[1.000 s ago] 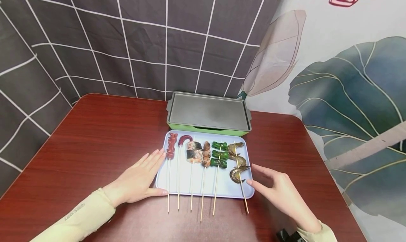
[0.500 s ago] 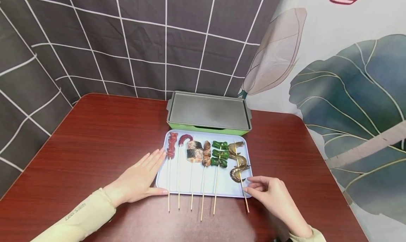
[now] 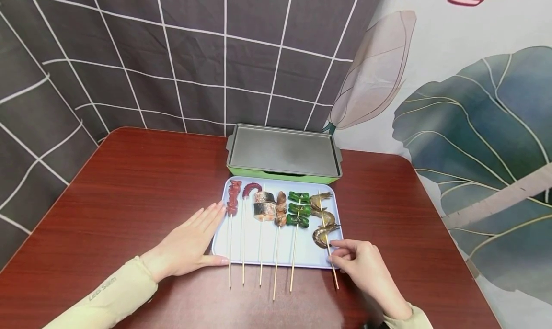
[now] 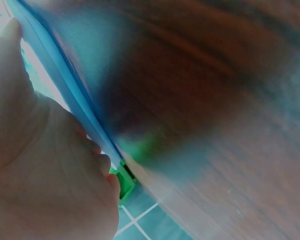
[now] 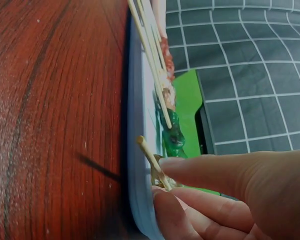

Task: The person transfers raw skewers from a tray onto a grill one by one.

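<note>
On a pale blue tray [image 3: 310, 252] several skewers lie side by side, their bare sticks poking past its front rim. My right hand [image 3: 364, 264] pinches the stick of the rightmost one, a shrimp skewer [image 3: 325, 220], between thumb and fingers at the tray's front right corner. The right wrist view shows that stick's end [image 5: 146, 149] jutting out past the thumb. With fingers straight, my left hand [image 3: 189, 243] rests along the tray's left rim, thumb at the front left corner. Beside its fingertips lies a red meat skewer [image 3: 233, 197].
Right behind the tray stands a green grill with a dark flat plate [image 3: 284, 152]. Other skewers on the tray carry a curled tentacle [image 3: 251, 189], fish pieces [image 3: 264, 207], brown meat [image 3: 281, 209] and green peppers [image 3: 298, 209]. A dark gridded cloth [image 3: 194, 56] hangs behind the table.
My right hand has moved left from beside the tray's right rim to the shrimp skewer's stick, and its thumb and fingers have closed on it. The left hand has stayed put.
</note>
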Available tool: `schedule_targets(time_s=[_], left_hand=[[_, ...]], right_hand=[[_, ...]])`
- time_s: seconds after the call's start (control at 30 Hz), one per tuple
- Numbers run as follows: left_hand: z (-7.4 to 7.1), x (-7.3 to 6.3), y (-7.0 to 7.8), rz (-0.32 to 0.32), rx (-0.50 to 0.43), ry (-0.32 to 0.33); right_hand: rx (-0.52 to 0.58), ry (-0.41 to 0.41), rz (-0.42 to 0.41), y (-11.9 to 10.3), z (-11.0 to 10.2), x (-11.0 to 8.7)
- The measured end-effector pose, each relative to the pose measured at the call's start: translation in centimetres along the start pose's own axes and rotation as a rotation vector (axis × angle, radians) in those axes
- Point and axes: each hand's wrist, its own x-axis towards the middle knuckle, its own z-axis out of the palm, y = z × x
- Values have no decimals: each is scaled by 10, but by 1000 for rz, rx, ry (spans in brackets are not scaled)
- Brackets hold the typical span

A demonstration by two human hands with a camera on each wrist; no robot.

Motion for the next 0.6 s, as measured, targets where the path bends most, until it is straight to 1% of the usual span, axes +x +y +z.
schedule_targets(time_s=[0.27,0.47,0.6], left_hand=[[0,0,-1,3,3,0],[0,1,-1,-4,-12,-8],[-1,0,0,-3,-15,-9]], right_hand=[[-3,1,12,0,3,2],[85,-2,76,0,0,1],[159,-19,122,2,-7,-1]])
